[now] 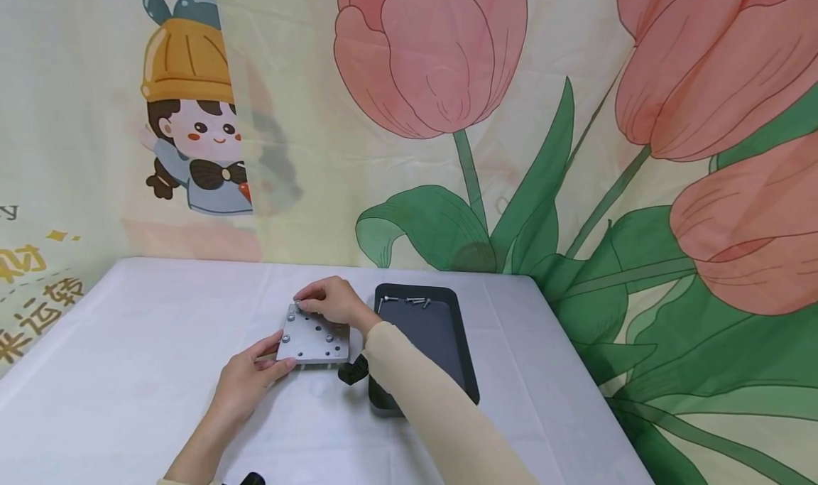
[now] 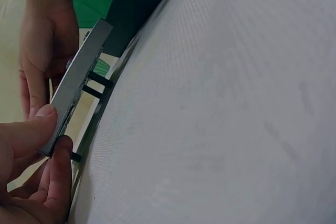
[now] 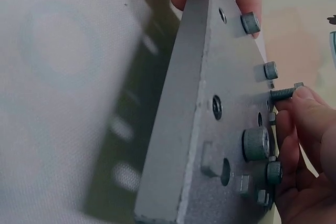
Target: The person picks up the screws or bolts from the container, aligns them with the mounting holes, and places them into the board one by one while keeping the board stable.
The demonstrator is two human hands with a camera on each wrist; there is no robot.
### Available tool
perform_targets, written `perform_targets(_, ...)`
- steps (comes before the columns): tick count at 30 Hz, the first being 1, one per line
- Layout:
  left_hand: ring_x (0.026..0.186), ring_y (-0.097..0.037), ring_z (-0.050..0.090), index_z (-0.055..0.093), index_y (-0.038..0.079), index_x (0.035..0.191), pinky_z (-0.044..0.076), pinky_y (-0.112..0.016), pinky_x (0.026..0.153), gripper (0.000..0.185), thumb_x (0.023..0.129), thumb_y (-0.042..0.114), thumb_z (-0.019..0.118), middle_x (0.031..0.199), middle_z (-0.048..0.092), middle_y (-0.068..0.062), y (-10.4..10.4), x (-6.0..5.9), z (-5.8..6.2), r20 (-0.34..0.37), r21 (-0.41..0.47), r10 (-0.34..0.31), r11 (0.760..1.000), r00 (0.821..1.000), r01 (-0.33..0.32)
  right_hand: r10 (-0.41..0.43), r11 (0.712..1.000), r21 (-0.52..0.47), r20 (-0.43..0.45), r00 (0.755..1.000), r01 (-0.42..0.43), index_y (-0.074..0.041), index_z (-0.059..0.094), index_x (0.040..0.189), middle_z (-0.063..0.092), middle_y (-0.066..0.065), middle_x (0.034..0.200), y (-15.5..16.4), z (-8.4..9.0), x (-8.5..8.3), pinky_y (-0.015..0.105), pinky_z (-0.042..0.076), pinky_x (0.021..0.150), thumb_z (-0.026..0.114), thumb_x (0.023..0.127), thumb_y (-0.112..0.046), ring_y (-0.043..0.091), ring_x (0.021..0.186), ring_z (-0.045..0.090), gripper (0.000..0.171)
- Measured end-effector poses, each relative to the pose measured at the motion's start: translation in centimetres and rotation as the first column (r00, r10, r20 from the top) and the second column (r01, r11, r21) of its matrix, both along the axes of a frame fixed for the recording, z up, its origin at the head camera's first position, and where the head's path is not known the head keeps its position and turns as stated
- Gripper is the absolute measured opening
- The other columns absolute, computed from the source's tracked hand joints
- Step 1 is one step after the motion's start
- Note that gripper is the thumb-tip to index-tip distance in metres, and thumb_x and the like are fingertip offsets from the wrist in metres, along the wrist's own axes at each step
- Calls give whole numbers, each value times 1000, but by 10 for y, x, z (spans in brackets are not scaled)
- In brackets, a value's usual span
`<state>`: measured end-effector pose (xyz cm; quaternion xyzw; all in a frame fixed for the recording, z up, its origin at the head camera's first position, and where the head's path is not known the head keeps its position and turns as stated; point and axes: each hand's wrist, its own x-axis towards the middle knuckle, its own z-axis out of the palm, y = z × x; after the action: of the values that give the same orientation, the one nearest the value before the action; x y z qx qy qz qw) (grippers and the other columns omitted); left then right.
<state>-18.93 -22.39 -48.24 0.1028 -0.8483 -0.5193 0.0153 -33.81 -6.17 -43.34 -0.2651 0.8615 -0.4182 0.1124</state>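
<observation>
A grey metal plate point(image 1: 308, 344) with drilled holes is held a little above the white table. My left hand point(image 1: 246, 378) grips its near left corner, thumb and fingers on opposite faces in the left wrist view. Several socket-head screws point(image 3: 256, 144) sit in the plate, heads standing proud; threaded ends point(image 2: 100, 80) stick out underneath. Over the far left part is my right hand point(image 1: 335, 302), pinching a screw point(image 3: 283, 94) between thumb and finger. Its threaded end meets the plate at a hole, with much of the thread still showing.
To the right of the plate stands a dark rectangular tray point(image 1: 469, 371), partly covered by the right forearm. Several loose screws point(image 1: 418, 301) lie at its far end. A white cloth point(image 1: 160, 343) covers the table, and a printed curtain point(image 1: 307, 116) hangs behind.
</observation>
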Motion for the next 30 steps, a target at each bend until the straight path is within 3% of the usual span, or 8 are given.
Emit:
perform_targets(6, 102, -14, 72, 50, 10, 159, 53, -18, 74, 77, 94, 32, 84, 147, 63, -20, 0, -1, -1, 1, -7, -4, 1000, 1000, 4, -7, 1000, 13, 6, 1000, 7, -21, 83, 118, 75, -16, 103, 3, 0, 1, 22, 52, 77, 76, 101, -22, 4, 87, 63, 18)
perform_targets(12, 103, -17, 72, 49, 10, 159, 52, -18, 74, 78, 94, 34, 84, 147, 63, -21, 0, -1, 0, -2, -26, 3, 1000, 1000, -3, 47, 999, 11, -8, 999, -47, -16, 80, 125, 77, -13, 110, 20, 12, -3, 21, 55, 77, 75, 102, -20, 5, 90, 67, 24)
perform_targets(16, 103, -17, 71, 49, 10, 160, 52, -18, 74, 77, 94, 33, 84, 148, 63, -21, 2, -1, 1, 5, -25, 10, 1000, 1000, -10, 94, 995, 25, -59, 994, -92, -14, 78, 128, 77, -6, 119, 46, 28, -8, 22, 56, 84, 73, 103, -18, 9, 99, 69, 26)
perform_targets(21, 105, -19, 71, 49, 10, 160, 53, -17, 74, 77, 94, 31, 84, 148, 62, -22, 2, -1, 1, 4, -25, 18, 1000, 1000, -18, 101, 993, 71, -129, 986, -92, -14, 75, 132, 75, 2, 125, 90, 46, -14, 26, 58, 87, 72, 103, -16, 15, 103, 72, 29)
perform_targets(30, 106, -20, 71, 48, 10, 160, 54, -17, 74, 77, 94, 30, 84, 149, 61, -22, 3, 0, 1, 10, -14, 19, 1000, 1000, -19, 39, 988, 155, -192, 981, -9, -10, 72, 136, 72, 9, 132, 154, 43, -26, 35, 60, 90, 70, 104, -12, 27, 110, 71, 32)
